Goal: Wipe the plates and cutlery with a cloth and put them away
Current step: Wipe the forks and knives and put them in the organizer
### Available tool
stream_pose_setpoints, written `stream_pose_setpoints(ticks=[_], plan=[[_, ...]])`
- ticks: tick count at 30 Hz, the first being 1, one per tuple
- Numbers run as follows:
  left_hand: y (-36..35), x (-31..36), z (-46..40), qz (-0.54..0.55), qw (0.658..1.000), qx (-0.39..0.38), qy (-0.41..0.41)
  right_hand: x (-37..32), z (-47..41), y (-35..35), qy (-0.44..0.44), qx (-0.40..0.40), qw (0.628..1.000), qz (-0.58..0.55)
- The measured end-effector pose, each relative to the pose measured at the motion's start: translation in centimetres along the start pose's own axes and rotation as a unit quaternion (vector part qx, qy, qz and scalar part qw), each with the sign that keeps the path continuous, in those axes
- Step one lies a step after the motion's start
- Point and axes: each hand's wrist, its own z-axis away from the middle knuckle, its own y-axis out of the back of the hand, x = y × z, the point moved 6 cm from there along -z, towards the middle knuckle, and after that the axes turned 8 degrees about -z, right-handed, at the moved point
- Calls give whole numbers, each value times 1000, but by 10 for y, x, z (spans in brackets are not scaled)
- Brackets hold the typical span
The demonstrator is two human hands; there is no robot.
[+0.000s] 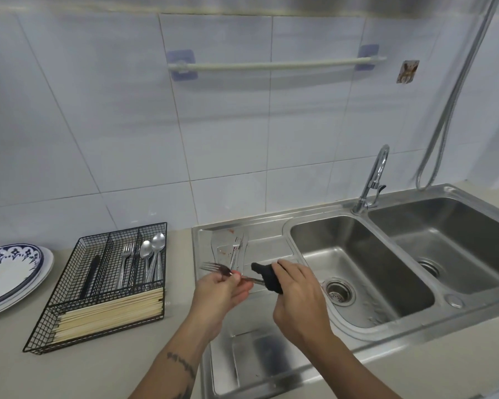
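Bright, even light; soft glare on the steel sink [415, 335], wide-angle bending at the edges, slight overall softness.

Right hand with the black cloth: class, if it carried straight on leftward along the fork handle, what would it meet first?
Most likely the left hand, whose fingers pinch the fork just beyond the cloth; the right hand points that way, though depth is uncertain.

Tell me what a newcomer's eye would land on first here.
First, the two hands over the drainboard: the left hand pinches a fork while the right hand grips a black cloth round its handle. Next, the black wire cutlery tray on the counter to the left.
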Motion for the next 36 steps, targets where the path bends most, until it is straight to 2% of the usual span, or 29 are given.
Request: stream_pose_setpoints(ticks=[4,7,12,15,17,21,25,28,31,34,36], plan=[[1,4,-2,-5,999,37,-20,-14,0,-6,22,-4,1000,-20],[-2,5,-5,41,998,37,13,-16,3,-19,54,-21,998,-10],[12,-3,-11,68,994,54,61,-3,3,-24,35,-39,999,7],[13,-5,-13,69,994,56,71,-24,5,-37,121,-59,990,33],[16,-5,-15,66,993,64,79,-24,6,-47,141,-81,985,52],[26,-8,-19,59,992,67,84,-13,2,-52,79,-136,986,55],[33,-7,-25,69,990,80,89,-30,0,-66,143,-160,976,42],[44,-6,-39,79,987,83,114,-17,-11,-66,94,-149,984,36],[65,-8,-53,80,988,103,85,-5,-25,-64,50,-134,990,13],[83,-7,-63,74,988,126,42,-6,-44,-72,44,-122,991,8],[91,-3,-72,107,986,122,33,-11,-56,-81,36,-125,991,-6]])
